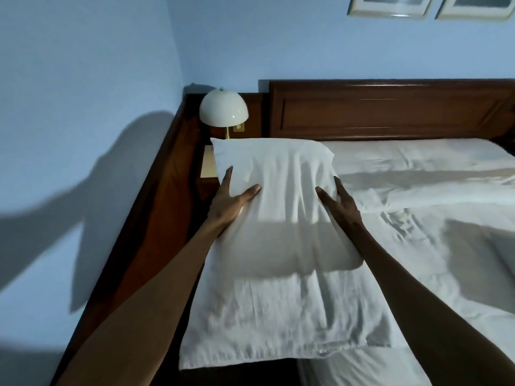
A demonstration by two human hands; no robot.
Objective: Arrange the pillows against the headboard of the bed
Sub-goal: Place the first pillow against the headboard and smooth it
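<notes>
A white pillow in a loose, wrinkled case is held lengthwise over the left side of the bed, its far end pointing toward the dark wooden headboard. My left hand grips its left edge, thumb on top. My right hand grips the right edge the same way. The slack open end of the case hangs toward me over the bed's near edge. Part of a second white pillow shows at the far right edge of the view.
White rumpled sheets cover the mattress. A cream dome lamp stands on a nightstand left of the headboard. A dark wooden rail runs along the blue wall. Two framed pictures hang above.
</notes>
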